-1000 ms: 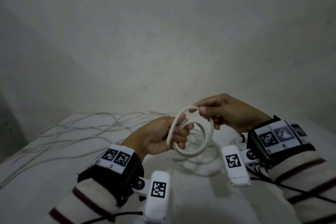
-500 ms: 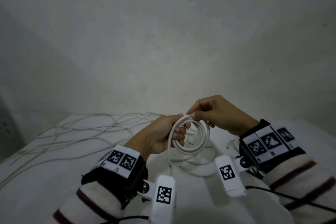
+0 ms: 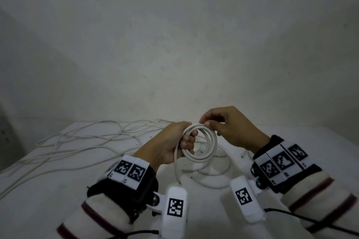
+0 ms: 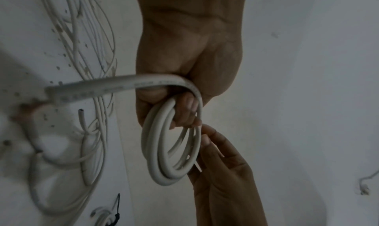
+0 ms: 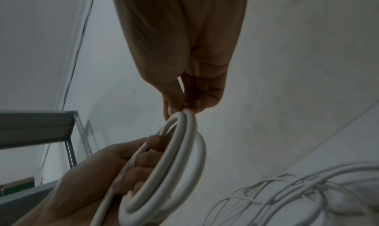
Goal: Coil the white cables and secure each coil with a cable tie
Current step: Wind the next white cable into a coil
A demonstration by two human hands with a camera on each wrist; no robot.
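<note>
Left hand [image 3: 171,145] fingers clamped on coil [image 3: 202,141], right hand [image 3: 227,126] pinching its top — loose tail [image 3: 176,167] untied; slackened grip risks loops springing apart.

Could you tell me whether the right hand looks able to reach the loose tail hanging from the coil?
Probably yes: the tail hangs free below the left hand, but the right hand pinches the coil.

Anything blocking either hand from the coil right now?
Nothing visible does. The left hand grips one side of the white coil with fingers through the loops; the right hand pinches its top. No tie shows on it.
</note>
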